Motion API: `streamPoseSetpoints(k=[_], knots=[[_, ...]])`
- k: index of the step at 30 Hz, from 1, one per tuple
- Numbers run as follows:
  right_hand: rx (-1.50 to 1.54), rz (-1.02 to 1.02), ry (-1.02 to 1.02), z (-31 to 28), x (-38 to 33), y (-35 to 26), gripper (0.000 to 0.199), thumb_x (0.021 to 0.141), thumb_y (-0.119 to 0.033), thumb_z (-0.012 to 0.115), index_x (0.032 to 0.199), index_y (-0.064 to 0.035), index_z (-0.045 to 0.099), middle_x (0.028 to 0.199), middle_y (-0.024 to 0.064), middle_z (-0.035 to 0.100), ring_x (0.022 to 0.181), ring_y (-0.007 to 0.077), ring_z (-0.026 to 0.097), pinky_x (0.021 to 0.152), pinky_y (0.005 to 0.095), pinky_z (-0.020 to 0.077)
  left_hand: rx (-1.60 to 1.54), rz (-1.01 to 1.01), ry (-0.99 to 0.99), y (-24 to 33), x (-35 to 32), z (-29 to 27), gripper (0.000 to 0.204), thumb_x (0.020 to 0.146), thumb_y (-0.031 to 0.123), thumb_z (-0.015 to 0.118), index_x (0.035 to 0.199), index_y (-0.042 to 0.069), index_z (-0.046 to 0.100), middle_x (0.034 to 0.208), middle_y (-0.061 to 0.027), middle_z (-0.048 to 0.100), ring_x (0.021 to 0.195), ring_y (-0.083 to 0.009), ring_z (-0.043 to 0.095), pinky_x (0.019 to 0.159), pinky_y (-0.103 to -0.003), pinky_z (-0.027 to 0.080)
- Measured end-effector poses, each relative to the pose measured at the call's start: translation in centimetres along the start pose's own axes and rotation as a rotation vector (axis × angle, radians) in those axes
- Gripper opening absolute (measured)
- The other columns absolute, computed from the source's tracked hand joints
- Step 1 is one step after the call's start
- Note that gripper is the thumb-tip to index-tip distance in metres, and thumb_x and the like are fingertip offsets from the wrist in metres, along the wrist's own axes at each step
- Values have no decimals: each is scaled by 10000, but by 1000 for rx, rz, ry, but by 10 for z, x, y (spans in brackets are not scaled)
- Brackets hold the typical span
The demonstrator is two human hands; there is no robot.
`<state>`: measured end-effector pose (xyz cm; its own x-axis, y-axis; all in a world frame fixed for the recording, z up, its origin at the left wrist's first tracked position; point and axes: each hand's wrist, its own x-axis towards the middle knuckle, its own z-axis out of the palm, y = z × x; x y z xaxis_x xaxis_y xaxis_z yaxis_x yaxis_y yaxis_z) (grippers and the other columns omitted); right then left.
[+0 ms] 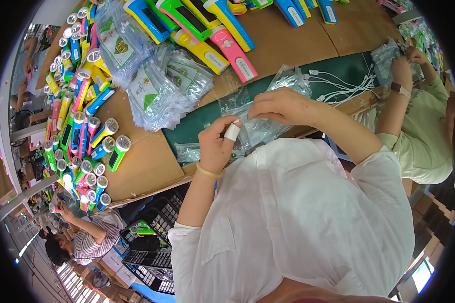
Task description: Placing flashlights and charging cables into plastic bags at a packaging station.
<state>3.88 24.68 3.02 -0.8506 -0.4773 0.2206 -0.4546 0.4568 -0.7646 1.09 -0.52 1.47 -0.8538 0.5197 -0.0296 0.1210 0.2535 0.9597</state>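
My left hand (pixel 217 144) is over the near edge of the worktable, its fingers pinched together and white tape (pixel 232 132) wrapped round one digit. What lies between its fingertips is too small to make out. Close to its right, my right hand (pixel 283 106) has its fingers drawn together, the tips pointing at the left hand; I cannot make out what they grip. Clear plastic bags (pixel 260 132) lie under and between both hands. A bundle of white charging cables (pixel 346 87) rests on the green mat (pixel 187 129), right of my right hand.
Stacks of printed clear bags (pixel 159 93) lie ahead on the cardboard-covered table (pixel 141 164). Colourful flashlights (pixel 232 53) are spread at the back and heaped (pixel 78 131) on the left. Black crates (pixel 151 260) stand lower left. A co-worker's hands (pixel 407 63) handle plastic bags on the right.
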Motion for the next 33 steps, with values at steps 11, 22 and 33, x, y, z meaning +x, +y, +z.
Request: streamPoseSetpoints(k=[11, 22, 33], knots=[[-148, 383, -335, -43, -11, 22, 152, 823, -90, 744, 972, -64, 745, 937, 77, 711, 871, 264, 690, 769, 384, 549, 336, 406, -112, -8, 4, -2, 188, 770, -17, 695, 938, 66, 710, 906, -113, 674, 750, -306, 651, 664, -362, 519], [-303, 710, 384, -51, 117, 116, 853, 777, -668, 760, 1272, 16, 643, 1197, 179, 702, 1085, 255, 691, 933, 370, 539, 315, 743, -406, 12, 11, 26, 190, 736, 1, 663, 912, 72, 679, 1064, -63, 696, 810, -254, 684, 681, -352, 549], [714, 610, 273, -60, 59, 57, 709, 858, -407, 784, 1425, -67, 529, 1145, 41, 664, 944, 106, 641, 814, 258, 535, 216, 591, -315, 10, 12, 17, 153, 774, 21, 707, 920, 66, 706, 952, -88, 686, 763, -283, 684, 654, -354, 553]])
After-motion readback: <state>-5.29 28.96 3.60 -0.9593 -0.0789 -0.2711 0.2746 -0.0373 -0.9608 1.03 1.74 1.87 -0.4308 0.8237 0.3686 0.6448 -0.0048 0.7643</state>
